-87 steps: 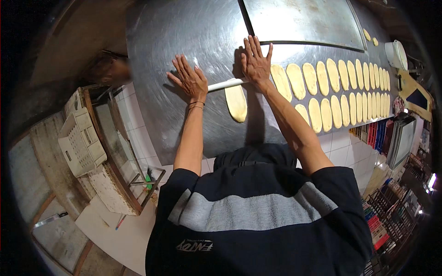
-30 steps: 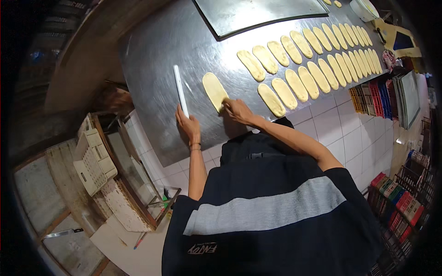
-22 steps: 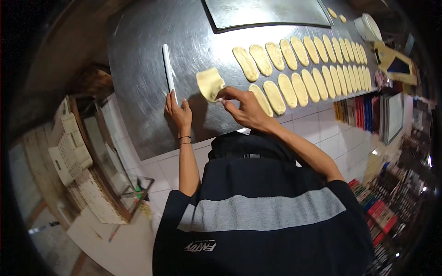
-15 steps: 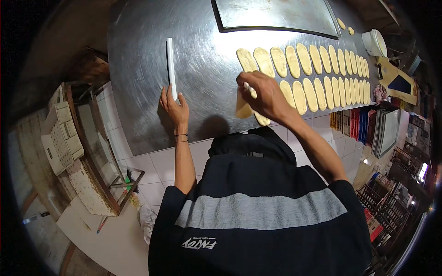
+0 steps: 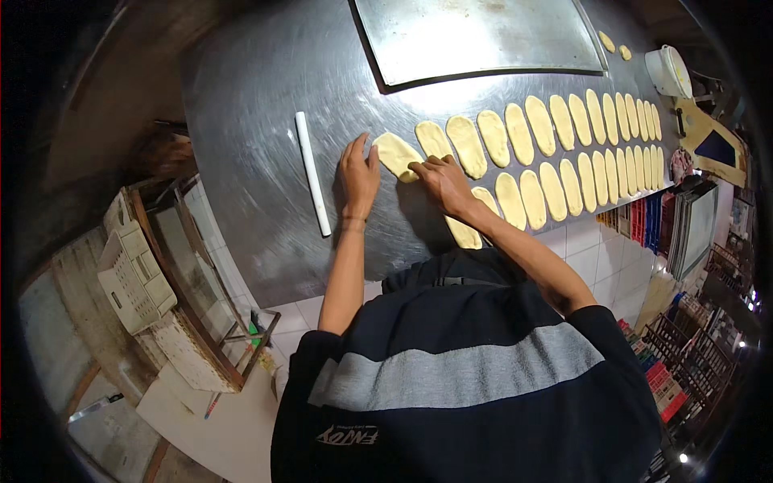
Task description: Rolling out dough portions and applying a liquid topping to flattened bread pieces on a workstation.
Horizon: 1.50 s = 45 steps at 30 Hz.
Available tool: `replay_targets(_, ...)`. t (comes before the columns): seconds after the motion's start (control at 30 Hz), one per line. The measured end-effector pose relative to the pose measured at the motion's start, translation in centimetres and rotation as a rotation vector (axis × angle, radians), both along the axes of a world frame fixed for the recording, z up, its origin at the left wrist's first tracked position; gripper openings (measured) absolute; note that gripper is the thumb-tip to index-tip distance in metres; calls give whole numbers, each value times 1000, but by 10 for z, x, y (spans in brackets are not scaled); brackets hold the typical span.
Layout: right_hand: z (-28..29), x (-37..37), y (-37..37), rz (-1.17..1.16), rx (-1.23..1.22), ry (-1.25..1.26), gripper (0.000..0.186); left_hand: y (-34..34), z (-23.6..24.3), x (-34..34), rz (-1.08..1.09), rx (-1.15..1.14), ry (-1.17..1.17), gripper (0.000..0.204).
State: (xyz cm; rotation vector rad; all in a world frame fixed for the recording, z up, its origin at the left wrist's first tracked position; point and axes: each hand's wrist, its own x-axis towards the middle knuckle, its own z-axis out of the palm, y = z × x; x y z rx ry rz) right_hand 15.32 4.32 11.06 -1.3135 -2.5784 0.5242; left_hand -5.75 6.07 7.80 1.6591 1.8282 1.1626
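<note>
My left hand point(image 5: 359, 181) is beside a flattened oval of pale dough point(image 5: 393, 154), its fingertips raised and apart near the dough's left end. My right hand point(image 5: 443, 183) grips the right end of that piece with curled fingers. The piece lies slanted at the left end of two long rows of similar dough ovals point(image 5: 518, 133) on the steel table point(image 5: 241, 113). A white rolling pin point(image 5: 312, 173) lies lengthwise to the left of my left hand, untouched. Part of the lower row is hidden behind my right hand and forearm.
A large metal tray point(image 5: 475, 36) sits at the back, with small dough pieces point(image 5: 607, 40) and a white bucket point(image 5: 668, 72) to its right. A cream plastic crate point(image 5: 135, 274) stands at the left. Colourful stacked crates point(image 5: 636, 221) and metal trays point(image 5: 691, 229) are below the table's right side.
The dough piece was picked up by my right hand and carried rightward; it now lies beside the rows. My left hand has let go of the rolling pin and moved right.
</note>
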Motion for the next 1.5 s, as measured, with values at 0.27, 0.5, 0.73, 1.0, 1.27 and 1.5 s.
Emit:
replay_targets(0.27, 37, -22, -25, -70, -91, 569, 22, 37, 35, -2, -379, -100, -64, 9)
replay_targets(0.5, -20, -31, -34, -109, -166, 467, 21, 34, 11, -11, -420, 19, 157, 25)
replay_targets(0.73, -7, -65, -11, -81, -88, 390, 22, 39, -22, -57, -672, 36, 357, 43)
replay_targets(1.0, -83, -64, -22, -107, 96, 187, 41, 58, -43, -88, -26, 46, -266, 46)
replay_targets(1.27, -92, 55, -76, -944, 127, 466, 31, -2, -145, -226, 206, 4, 690, 55)
replay_targets(1.5, -124, 75, -163, -1532, 46, 743, 21, 29, -69, -217, -52, 48, 252, 37)
